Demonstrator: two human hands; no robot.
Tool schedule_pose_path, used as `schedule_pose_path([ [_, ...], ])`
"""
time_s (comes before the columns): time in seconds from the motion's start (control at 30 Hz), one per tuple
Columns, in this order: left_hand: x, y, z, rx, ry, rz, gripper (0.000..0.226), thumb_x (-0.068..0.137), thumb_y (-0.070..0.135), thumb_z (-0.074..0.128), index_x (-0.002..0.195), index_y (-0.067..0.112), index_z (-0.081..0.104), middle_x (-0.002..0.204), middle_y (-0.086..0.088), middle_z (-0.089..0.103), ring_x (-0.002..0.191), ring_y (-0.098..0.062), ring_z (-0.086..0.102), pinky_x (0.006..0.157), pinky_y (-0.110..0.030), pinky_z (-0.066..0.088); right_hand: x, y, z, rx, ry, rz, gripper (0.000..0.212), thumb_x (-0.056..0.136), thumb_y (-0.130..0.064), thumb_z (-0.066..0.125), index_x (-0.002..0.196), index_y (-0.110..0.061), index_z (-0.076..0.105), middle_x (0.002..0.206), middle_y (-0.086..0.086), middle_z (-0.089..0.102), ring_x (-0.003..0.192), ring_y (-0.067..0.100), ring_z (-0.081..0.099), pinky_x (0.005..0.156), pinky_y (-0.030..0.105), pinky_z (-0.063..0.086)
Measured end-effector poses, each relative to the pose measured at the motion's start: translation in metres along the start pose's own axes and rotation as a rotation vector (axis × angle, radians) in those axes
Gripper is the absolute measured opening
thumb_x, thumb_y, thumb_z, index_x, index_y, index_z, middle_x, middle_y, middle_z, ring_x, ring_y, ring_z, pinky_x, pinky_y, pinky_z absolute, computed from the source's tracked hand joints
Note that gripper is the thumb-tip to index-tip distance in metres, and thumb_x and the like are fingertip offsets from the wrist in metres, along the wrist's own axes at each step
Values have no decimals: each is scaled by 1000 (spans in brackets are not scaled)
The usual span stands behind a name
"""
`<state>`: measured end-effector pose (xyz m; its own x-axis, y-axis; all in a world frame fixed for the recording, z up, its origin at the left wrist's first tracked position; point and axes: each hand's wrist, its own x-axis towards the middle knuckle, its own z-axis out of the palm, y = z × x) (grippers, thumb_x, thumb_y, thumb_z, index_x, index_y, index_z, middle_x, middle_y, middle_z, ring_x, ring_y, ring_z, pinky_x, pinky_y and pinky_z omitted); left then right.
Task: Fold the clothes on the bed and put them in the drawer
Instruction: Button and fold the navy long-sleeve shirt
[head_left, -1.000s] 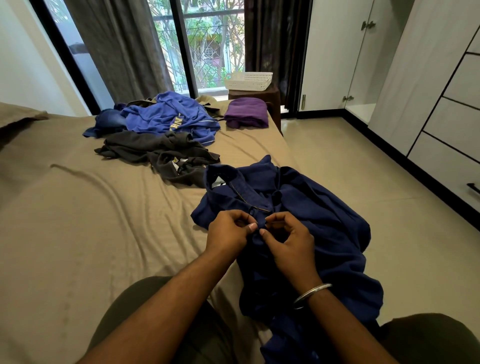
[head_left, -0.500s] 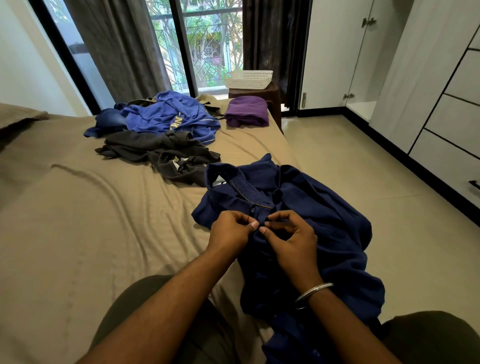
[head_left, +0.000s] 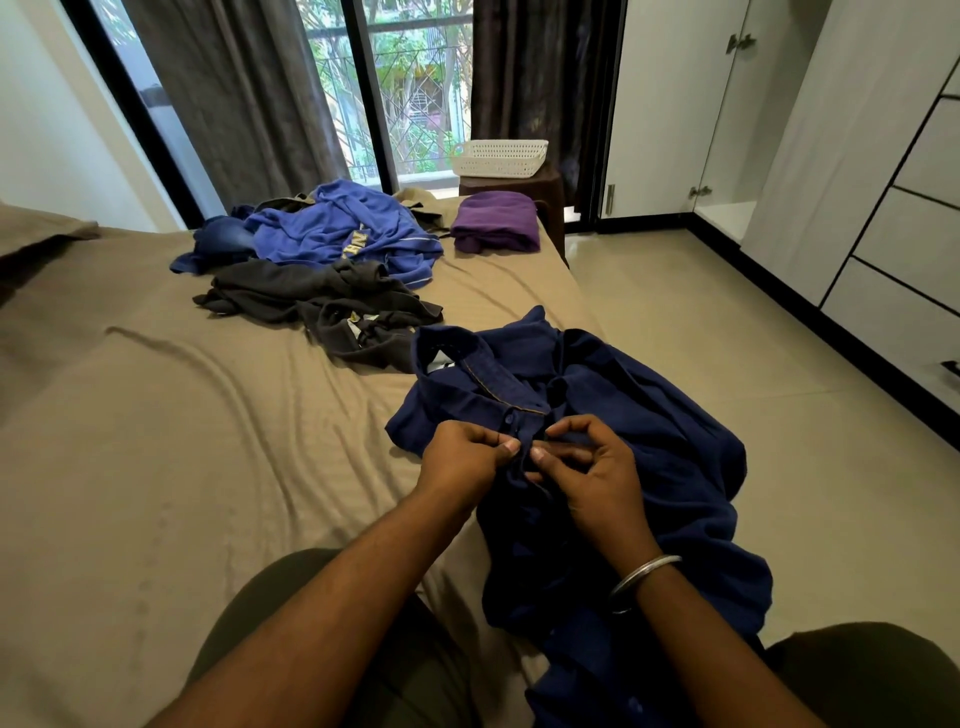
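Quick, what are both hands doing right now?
Left hand: pinching the button strip of the navy blue shirt.
Right hand: pinching the same strip of the shirt front.

A navy blue shirt (head_left: 613, 415) with a thin tan line of stitching along its collar lies on a bed (head_left: 156, 467) covered in a plain beige sheet. Beyond it: a dark grey garment (head_left: 311, 296), a brighter blue top (head_left: 337, 228) with pale yellow lettering, a folded purple cloth (head_left: 496, 221), and a white perforated basket (head_left: 498, 157).
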<state>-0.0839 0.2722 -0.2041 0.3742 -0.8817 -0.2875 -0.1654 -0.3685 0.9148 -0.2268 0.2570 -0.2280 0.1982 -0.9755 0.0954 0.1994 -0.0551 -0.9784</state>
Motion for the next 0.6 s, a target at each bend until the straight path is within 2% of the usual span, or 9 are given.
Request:
schedule_pose_path([
  [0.07, -2, 2, 2, -26, -16, -13, 13, 88, 15, 72, 76, 11, 73, 71, -10, 70, 72, -26, 69, 71, -41, 59, 0, 2, -1, -1, 12, 8, 20, 80, 12, 71, 91, -2, 60, 82, 19, 71, 76, 22, 73, 63, 25, 58],
  [0.13, -6, 5, 1, -99, -55, -36, 13, 91, 12, 69, 80, 5, 71, 60, -5, 65, 54, -13, 63, 54, -26, 52, -1, 6, -2, -59, 27, -21, 21, 78, 11, 74, 89, -2, 62, 82, 14, 71, 77, 17, 73, 66, 24, 58],
  [0.17, -8, 6, 1, -119, -75, -38, 13, 90, 12, 70, 81, 3, 71, 58, -4, 65, 51, -8, 60, 51, -22, 49, -1, 7, -2, -100, 34, -44, 20, 77, 10, 75, 89, -2, 63, 84, 11, 71, 79, 15, 72, 67, 23, 58],
  [0.2, -9, 7, 1, -116, -89, -37, 11, 88, 13, 73, 84, 3, 73, 62, -6, 69, 54, -8, 62, 52, -21, 49, 0, 8, -2, -140, 38, -68, 20, 77, 8, 75, 89, -3, 65, 85, 9, 72, 80, 13, 71, 69, 22, 57],
  [0.27, -10, 6, 1, -76, -69, -30, 10, 80, 15, 81, 86, 8, 76, 81, -10, 75, 74, -14, 70, 62, -24, 52, 0, 10, -2, -189, 34, -93, 19, 78, 6, 76, 88, -7, 67, 86, 5, 72, 81, 14, 71, 72, 24, 58],
  [0.33, -7, 3, 1, -24, -14, -27, 11, 76, 13, 84, 84, 12, 76, 86, -9, 76, 84, -19, 73, 68, -29, 56, -1, 12, 0, -202, 19, -89, 18, 78, 3, 77, 89, -9, 69, 87, 4, 73, 82, 15, 71, 74, 25, 59],
  [0.43, -2, -2, 2, 14, 30, -22, 9, 81, 10, 78, 79, 17, 74, 84, -10, 75, 85, -23, 73, 84, -42, 60, -3, 13, 4, -200, 26, -76, 19, 76, 2, 79, 89, -8, 70, 87, 3, 73, 81, 13, 71, 73, 23, 58],
  [0.6, 0, -5, 5, 26, 84, -17, 14, 86, 10, 72, 76, 20, 69, 84, -9, 73, 86, -26, 71, 86, -48, 58, -2, 18, 8, -152, 57, -13, 22, 74, -1, 82, 91, -9, 70, 86, 5, 73, 75, 15, 72, 70, 27, 60],
])
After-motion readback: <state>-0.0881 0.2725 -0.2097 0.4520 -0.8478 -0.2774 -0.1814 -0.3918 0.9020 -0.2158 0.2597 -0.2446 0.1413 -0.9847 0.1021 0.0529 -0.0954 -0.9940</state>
